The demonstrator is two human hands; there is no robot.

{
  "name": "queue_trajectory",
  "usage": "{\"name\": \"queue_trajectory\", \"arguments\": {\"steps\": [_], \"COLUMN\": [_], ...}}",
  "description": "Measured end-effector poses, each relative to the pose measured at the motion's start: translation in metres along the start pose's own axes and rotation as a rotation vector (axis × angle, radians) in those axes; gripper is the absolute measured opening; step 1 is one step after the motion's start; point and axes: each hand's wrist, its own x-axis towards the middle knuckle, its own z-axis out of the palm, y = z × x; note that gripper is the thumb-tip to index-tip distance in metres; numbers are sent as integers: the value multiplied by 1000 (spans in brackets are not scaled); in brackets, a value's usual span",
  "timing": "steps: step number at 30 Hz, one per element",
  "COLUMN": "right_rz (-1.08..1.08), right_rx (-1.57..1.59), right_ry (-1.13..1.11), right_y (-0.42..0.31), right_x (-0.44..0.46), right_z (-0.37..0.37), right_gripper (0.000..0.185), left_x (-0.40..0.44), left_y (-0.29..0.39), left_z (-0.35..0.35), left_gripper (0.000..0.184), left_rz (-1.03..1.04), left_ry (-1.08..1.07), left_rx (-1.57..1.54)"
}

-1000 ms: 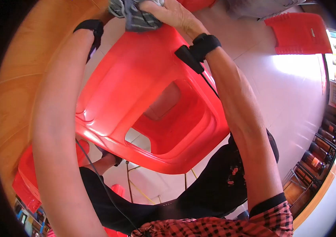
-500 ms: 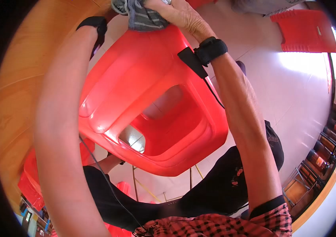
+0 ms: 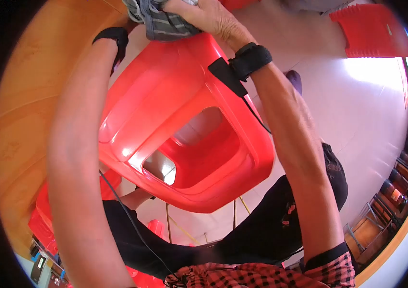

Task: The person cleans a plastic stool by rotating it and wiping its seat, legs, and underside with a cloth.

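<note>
A large red plastic chair [image 3: 160, 91] lies tilted between my arms, with a squarish opening facing me. At the top of the view my right hand [image 3: 208, 17] is closed on a grey striped cloth [image 3: 165, 24], which rests against the chair's far edge. Black straps are round both wrists, and a black device with a cable hangs at the right one. My left arm reaches up along the chair's left side; its hand is hidden beyond the strap, near the cloth, and its fingers do not show.
Wooden surface [image 3: 26, 110] at the left. Another red plastic seat [image 3: 377, 31] stands at the upper right on the pale floor [image 3: 353, 110]. Dark bottles [image 3: 396, 189] line a rack at the right. More red plastic [image 3: 45, 216] shows at the lower left.
The cloth and my right hand moved slightly right, then back left along the chair's far edge. The chair has turned a little, and a dark shoe has come into view beside my right forearm.
</note>
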Motion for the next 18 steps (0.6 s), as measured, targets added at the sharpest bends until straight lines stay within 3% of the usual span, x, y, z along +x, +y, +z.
{"name": "queue_trajectory", "arguments": {"steps": [4,6,9,18], "right_rz": [-37,-44,-141,-18], "right_rx": [83,52,171,109], "right_ry": [-58,115,72,77], "right_y": [5,18,22,9], "right_x": [-7,-15,-18,-32], "right_z": [-1,5,6,0], "right_gripper": [80,75,69,60], "left_x": [3,9,16,23], "left_y": [-1,-3,-3,-6], "left_z": [10,17,22,25], "left_gripper": [47,47,47,47], "left_rz": [8,14,20,17], "left_ry": [6,3,-7,-5], "left_rx": [-10,-11,-3,2]}}
